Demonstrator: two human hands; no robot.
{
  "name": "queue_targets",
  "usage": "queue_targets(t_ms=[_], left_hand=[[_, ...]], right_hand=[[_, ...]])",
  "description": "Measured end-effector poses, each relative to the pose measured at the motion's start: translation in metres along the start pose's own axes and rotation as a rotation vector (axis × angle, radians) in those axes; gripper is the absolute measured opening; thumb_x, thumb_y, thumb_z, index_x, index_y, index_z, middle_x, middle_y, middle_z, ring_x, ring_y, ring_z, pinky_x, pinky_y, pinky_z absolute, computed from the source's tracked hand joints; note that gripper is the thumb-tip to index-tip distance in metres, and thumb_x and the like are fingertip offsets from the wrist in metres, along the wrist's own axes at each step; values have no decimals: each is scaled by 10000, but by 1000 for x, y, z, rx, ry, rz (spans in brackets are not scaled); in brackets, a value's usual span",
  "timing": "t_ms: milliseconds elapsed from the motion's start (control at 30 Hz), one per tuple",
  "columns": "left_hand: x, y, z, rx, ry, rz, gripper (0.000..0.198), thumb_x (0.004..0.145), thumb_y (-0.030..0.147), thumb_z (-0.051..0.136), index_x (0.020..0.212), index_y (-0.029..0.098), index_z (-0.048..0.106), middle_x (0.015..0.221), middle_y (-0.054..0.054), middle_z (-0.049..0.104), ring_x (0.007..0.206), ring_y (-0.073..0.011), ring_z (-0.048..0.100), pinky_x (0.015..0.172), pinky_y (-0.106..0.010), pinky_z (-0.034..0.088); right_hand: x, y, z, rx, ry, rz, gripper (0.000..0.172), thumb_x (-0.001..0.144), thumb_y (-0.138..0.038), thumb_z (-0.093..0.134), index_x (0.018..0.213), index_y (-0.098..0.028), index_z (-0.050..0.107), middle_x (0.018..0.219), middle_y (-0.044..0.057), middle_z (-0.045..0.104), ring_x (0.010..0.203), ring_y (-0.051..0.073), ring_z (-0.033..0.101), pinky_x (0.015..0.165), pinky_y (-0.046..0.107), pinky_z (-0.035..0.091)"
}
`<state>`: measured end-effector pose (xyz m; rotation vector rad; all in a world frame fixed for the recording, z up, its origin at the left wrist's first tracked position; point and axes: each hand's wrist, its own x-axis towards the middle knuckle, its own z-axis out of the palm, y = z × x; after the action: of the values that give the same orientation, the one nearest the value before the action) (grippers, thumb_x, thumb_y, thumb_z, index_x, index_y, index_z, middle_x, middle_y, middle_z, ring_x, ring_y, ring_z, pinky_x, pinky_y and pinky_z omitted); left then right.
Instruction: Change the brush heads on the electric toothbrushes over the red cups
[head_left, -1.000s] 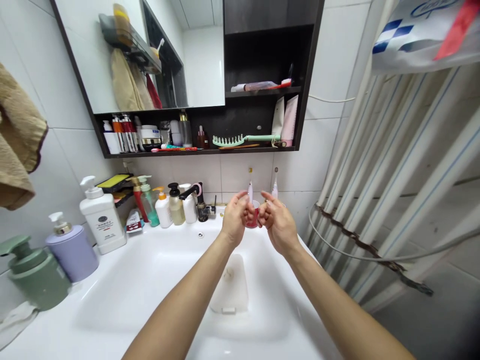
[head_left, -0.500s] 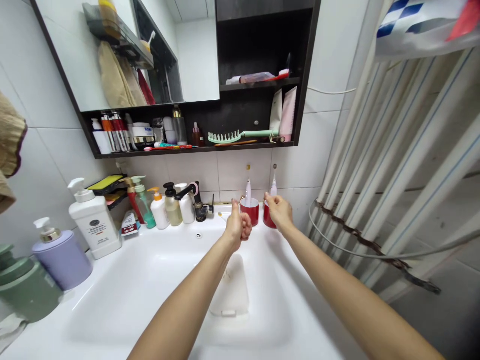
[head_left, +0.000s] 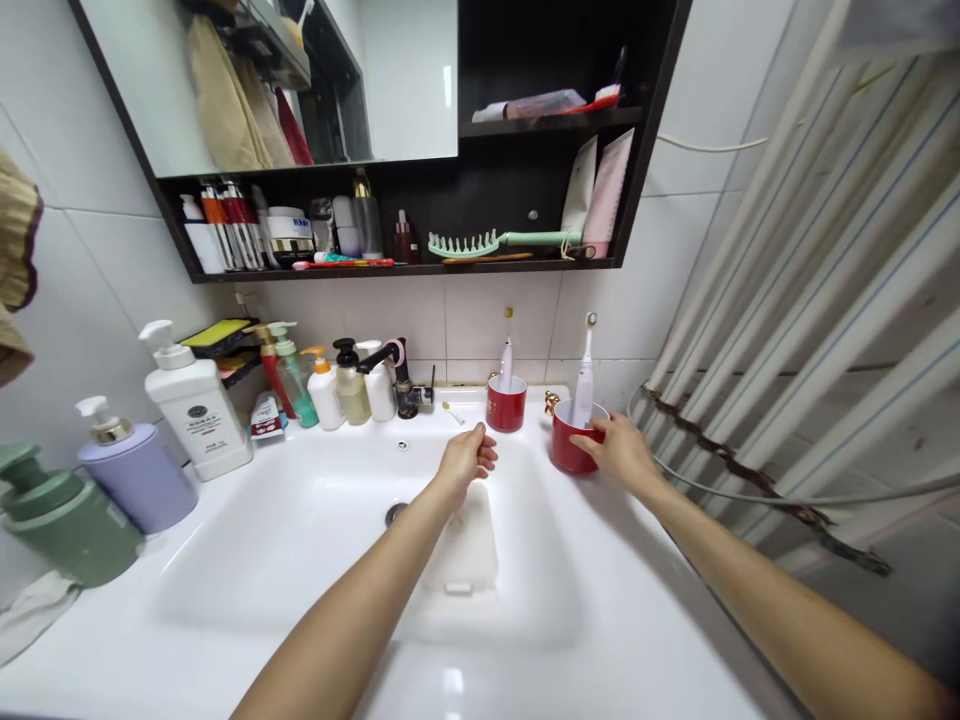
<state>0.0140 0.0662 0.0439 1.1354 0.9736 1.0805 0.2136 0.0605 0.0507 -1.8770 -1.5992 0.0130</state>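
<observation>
**Red cup (head_left: 574,450) under right hand (head_left: 619,450)**

The cup stands upright on the white washbasin (head_left: 285,570) deck, holding an electric toothbrush (head_left: 583,375). Right-hand fingers (head_left: 596,432) lie against its wall; grip cannot be determined. Left hand (head_left: 469,462), fingers half-curled and empty, is above the basin, near a second red cup (head_left: 506,405).

A green comb (head_left: 461,245) is laid on the dark shelf (head_left: 420,270), two pump bottles (head_left: 196,408) are set left of the tap (head_left: 401,392), and a striped curtain (head_left: 795,300) is hung nearby
</observation>
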Motion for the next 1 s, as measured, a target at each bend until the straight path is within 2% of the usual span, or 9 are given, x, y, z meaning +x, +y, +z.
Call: queue_targets(t_ms=[133, 233, 333, 433, 500, 700, 833, 1000], left_hand=[[-3, 6, 11, 59, 40, 150, 201, 578, 335, 499, 640, 144, 495, 635, -25, 517, 570, -92, 470, 518, -209, 338], [-3, 3, 21, 105, 33, 254, 246, 503, 257, 582, 725, 166, 525, 770, -36, 539, 731, -123, 471, 642, -221, 335], [0, -7, 20, 186, 43, 309, 281, 448, 229, 616, 713, 177, 535, 724, -18, 552, 723, -139, 471, 647, -234, 336], [4, -17, 7, 187, 103, 286, 175, 464, 204, 594, 621, 164, 527, 556, 19, 518, 600, -122, 463, 576, -226, 345], [6, -18, -7, 161, 148, 304, 133, 507, 205, 558, 625, 160, 516, 529, 35, 492, 559, -101, 446, 554, -211, 340], [-5, 8, -42, 31, 240, 392, 175, 589, 285, 493, 724, 174, 480, 614, 47, 488, 565, -63, 432, 558, -179, 338], [-22, 15, -48, -139, 204, 330, 229, 561, 327, 532, 706, 155, 494, 599, 30, 499, 540, -66, 440, 530, -188, 344], [-35, 3, -43, -291, 81, 185, 268, 553, 332, 550, 744, 151, 503, 609, 17, 507, 527, -66, 453, 523, -194, 348]], right_hand=[[-39, -17, -11, -18, -102, -182, 149, 594, -317, 494, 571, -178, 542, 721, 47, 469, 686, 169, 462, 616, 268, 349], [-64, -37, -1, 49, -191, -277, 128, 608, -294, 488, 619, -178, 543, 839, 56, 461, 762, 168, 461, 660, 262, 352], [-81, -54, 16, 117, -257, -296, 123, 619, -286, 478, 638, -181, 540, 883, 60, 445, 807, 172, 453, 695, 271, 349], [-89, -66, 32, 173, -296, -297, 115, 625, -267, 471, 657, -179, 537, 905, 71, 435, 822, 175, 452, 714, 282, 347], [-91, -71, 43, 204, -320, -291, 100, 619, -246, 477, 658, -176, 536, 940, 78, 421, 828, 175, 453, 721, 285, 346], [-89, -82, 74, 235, -343, -275, 79, 613, -210, 477, 641, -175, 541, 1011, 79, 392, 878, 190, 438, 712, 287, 353], [-88, -85, 86, 238, -343, -269, 60, 601, -179, 475, 582, -176, 532, 935, 67, 431, 812, 181, 466, 666, 287, 368], [-88, -79, 95, 236, -349, -280, 81, 612, -201, 469, 563, -172, 526, 947, 61, 438, 764, 166, 486, 634, 278, 374]])
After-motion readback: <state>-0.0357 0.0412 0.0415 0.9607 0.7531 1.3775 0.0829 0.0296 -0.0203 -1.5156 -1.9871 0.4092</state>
